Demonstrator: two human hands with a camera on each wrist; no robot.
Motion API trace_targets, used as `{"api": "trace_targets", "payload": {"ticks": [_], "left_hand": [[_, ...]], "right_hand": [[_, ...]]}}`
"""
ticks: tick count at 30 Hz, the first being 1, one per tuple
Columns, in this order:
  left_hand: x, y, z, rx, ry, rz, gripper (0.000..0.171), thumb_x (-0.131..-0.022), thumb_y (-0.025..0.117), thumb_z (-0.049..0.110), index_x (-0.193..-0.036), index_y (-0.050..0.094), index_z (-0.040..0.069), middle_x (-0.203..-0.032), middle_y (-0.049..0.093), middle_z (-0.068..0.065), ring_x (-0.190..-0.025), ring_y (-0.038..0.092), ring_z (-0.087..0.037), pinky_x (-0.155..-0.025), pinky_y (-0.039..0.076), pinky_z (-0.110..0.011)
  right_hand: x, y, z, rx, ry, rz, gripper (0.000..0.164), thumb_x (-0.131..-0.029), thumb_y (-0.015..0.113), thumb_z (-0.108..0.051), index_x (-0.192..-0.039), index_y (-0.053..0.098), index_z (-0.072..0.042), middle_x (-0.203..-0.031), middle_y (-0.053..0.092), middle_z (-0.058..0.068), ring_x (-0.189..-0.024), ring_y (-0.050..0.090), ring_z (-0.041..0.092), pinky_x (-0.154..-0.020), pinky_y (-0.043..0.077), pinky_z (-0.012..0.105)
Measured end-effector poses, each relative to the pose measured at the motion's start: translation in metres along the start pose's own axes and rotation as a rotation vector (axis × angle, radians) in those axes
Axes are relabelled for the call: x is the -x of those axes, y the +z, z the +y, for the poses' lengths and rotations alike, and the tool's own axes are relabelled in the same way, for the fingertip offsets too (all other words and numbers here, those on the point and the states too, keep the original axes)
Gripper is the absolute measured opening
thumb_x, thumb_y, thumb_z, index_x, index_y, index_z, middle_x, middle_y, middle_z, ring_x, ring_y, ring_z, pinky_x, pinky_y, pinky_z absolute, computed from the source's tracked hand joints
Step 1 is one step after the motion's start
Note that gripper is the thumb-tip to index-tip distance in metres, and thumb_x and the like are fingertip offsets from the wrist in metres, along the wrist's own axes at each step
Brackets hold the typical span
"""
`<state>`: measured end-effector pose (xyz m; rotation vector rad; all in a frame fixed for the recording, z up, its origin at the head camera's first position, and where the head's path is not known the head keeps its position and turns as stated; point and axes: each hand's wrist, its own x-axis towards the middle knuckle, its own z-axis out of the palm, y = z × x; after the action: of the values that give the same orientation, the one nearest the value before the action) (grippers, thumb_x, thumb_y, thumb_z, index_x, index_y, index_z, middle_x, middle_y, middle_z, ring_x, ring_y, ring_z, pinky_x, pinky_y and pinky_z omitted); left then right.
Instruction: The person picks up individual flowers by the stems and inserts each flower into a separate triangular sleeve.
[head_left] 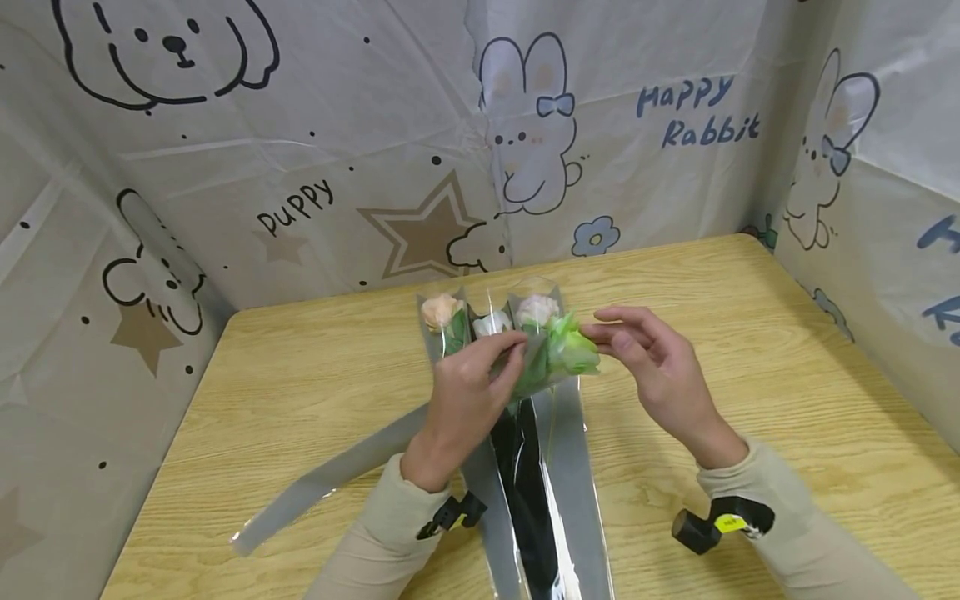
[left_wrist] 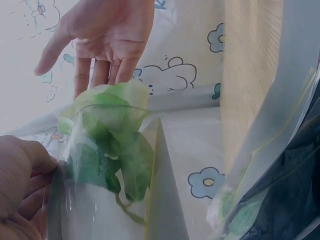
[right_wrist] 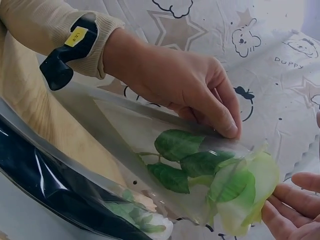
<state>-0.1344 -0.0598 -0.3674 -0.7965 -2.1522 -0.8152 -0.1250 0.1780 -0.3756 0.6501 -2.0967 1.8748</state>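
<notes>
A green artificial rose (head_left: 573, 346) with dark leaves sits inside a clear-fronted grey flower sleeve (head_left: 322, 483), its petals poking past the open end. My left hand (head_left: 468, 387) pinches the sleeve's edge between thumb and fingers, near the flower, as the right wrist view also shows. The sleeve's narrow tail slants down to the left. My right hand (head_left: 667, 375) has its fingers extended, fingertips at the rose's petals. Beneath lie a peach rose (head_left: 441, 312), a white rose (head_left: 491, 322) and a pale pink rose (head_left: 537, 309), each wrapped; the left hand partly hides the white one.
The wrapped roses lie on a wooden table (head_left: 315, 358), stems toward me. A black sleeve (head_left: 517, 475) lies between grey ones, such as the grey sleeve (head_left: 581, 467) on the right. A printed cloth (head_left: 315, 125) hangs behind and at both sides.
</notes>
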Motion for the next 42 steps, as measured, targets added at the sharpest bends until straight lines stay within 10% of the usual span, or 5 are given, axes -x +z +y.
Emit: {"api": "trace_targets", "payload": {"ticks": [42], "left_hand": [[0.002,0.002,0.003,0.000,0.019,-0.019,0.011,-0.094,0.071,0.001,-0.103,0.077,0.002,-0.094,0.081,-0.010,-0.086,0.080,-0.019,-0.073,0.065,-0.026]], "right_hand": [[0.006,0.014,0.010,-0.024,0.010,-0.075,0.025,-0.104,0.049,0.000,-0.127,0.060,0.002,-0.114,0.074,-0.009,-0.105,0.072,0.004,-0.096,0.059,0.020]]}}
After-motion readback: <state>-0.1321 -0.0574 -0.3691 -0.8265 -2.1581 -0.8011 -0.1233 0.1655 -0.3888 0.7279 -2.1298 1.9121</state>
